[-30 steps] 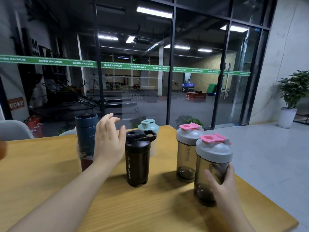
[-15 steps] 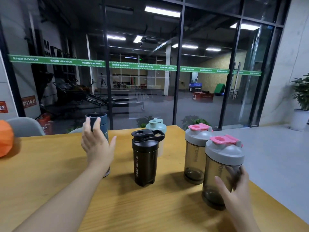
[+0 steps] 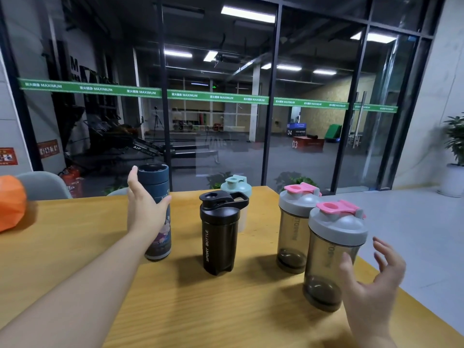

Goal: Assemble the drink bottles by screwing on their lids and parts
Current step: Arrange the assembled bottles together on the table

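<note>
Right hand [image 3: 374, 287] has let go of the near grey-lidded shaker [image 3: 334, 254], fingers spread, just beside it. Left hand [image 3: 144, 209] stays open, fingers straight, against the blue bottle [image 3: 160, 222]. Both upright on the wooden table [image 3: 75, 247].

Head view, forward-down, table [image 3: 75, 259] close

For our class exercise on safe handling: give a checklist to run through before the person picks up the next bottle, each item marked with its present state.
1. Left hand free to grip, open beside the blue bottle: ok.
2. Right hand free, open by the nearest grey-lidded bottle: ok.
3. All bottles upright on the table: ok.
4. Blue bottle has its lid: not ok.
5. Black bottle spout cap closed: not ok.
6. Lids screwed tight: cannot tell.
</note>
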